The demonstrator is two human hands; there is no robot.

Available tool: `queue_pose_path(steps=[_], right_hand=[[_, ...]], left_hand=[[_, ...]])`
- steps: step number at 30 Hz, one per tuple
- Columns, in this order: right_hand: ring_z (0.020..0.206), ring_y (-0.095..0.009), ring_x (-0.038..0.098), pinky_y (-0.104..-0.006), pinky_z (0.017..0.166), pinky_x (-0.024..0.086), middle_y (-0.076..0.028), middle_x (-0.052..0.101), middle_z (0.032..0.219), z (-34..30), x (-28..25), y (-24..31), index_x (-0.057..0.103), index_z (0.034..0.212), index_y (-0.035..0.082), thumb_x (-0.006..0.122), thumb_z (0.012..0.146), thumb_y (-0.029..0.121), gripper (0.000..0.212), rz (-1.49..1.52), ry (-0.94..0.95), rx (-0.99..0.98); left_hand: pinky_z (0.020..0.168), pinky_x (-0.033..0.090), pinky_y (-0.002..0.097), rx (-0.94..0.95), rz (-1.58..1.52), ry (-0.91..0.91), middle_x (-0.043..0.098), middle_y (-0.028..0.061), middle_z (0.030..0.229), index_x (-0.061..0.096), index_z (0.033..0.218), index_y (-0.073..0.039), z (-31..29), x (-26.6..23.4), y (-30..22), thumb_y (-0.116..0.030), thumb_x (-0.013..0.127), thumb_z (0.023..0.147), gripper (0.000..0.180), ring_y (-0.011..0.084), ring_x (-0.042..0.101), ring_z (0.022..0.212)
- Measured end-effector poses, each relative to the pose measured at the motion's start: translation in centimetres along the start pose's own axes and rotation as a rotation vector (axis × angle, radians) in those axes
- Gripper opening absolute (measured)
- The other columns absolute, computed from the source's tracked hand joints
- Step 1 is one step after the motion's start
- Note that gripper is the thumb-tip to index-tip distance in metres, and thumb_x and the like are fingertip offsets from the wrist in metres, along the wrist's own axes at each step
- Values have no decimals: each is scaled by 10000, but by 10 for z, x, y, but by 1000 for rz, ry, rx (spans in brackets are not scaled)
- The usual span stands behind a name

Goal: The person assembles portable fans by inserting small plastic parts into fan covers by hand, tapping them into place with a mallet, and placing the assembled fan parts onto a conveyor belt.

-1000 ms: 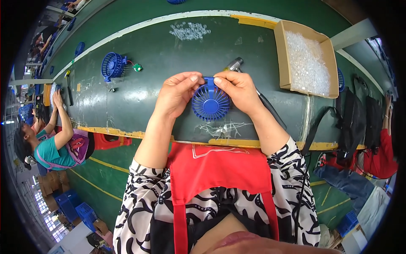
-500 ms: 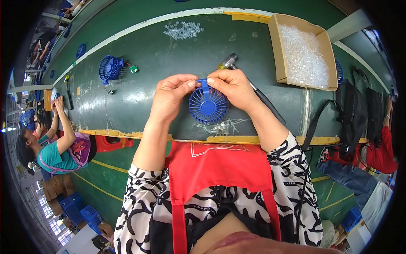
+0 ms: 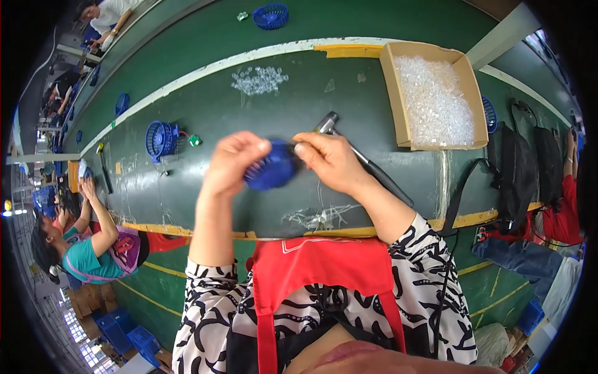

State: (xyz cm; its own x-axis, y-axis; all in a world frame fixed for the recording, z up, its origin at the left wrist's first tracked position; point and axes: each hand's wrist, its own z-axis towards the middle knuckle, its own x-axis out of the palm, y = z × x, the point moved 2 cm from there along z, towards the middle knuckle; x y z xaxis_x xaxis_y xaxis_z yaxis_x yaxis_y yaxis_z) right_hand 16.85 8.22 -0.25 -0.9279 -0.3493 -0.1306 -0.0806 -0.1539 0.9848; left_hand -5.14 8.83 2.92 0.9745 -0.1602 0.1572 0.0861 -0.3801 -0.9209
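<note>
Over the dark green bench, my left hand (image 3: 229, 165) grips a blue fan housing (image 3: 275, 169) by its left side, thumb on top. The housing is smeared by motion and tilted, so its slats barely show. My right hand (image 3: 330, 161) is closed in a pinch beside the housing's upper right edge; what sits between its fingertips is too small to make out. Just beyond the right hand lies a hammer (image 3: 381, 176) with a black handle and a metal head. A second blue fan housing (image 3: 161, 141) rests farther left, wired to a small green circuit board (image 3: 195, 140).
A cardboard box (image 3: 403, 128) full of small clear pieces stands at the right. A loose pile of clear pieces (image 3: 259, 81) lies toward the back. Black bags (image 3: 518, 159) hang at the bench's right end. Another blue housing (image 3: 271, 17) sits on the far belt. Co-workers sit at left and right.
The housing has swung down and left, turning over, with my left hand now around its side. My right hand has come away from the housing's clip end. The whole view has shifted a little.
</note>
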Motion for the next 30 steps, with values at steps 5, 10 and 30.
queue_pose_path(steps=[5, 10, 30], right_hand=[[719, -340, 643, -400, 636, 503, -164, 656, 821, 0, 8, -7, 645, 1006, -8, 653, 890, 134, 183, -304, -57, -218], [712, -345, 646, -404, 619, 508, -161, 659, 836, 0, 12, -5, 643, 969, -1, 647, 874, 81, 125, -271, -65, -225], [703, -364, 626, -459, 613, 499, -156, 608, 753, 2, 14, -4, 574, 865, 15, 597, 867, 86, 75, -263, -92, -249]], left_hand=[[606, 437, 202, 314, 444, -352, 659, -7, 770, 671, 905, -9, 40, -39, -89, -109, 737, 866, 126, 49, 564, 669], [739, 524, 274, 675, 946, -644, 724, 78, 855, 687, 1063, -8, 131, -85, -100, -112, 728, 846, 244, 143, 670, 781], [842, 493, 446, 913, 1257, -244, 658, 153, 939, 690, 918, -23, 241, 56, -87, -84, 700, 785, 146, 356, 611, 960]])
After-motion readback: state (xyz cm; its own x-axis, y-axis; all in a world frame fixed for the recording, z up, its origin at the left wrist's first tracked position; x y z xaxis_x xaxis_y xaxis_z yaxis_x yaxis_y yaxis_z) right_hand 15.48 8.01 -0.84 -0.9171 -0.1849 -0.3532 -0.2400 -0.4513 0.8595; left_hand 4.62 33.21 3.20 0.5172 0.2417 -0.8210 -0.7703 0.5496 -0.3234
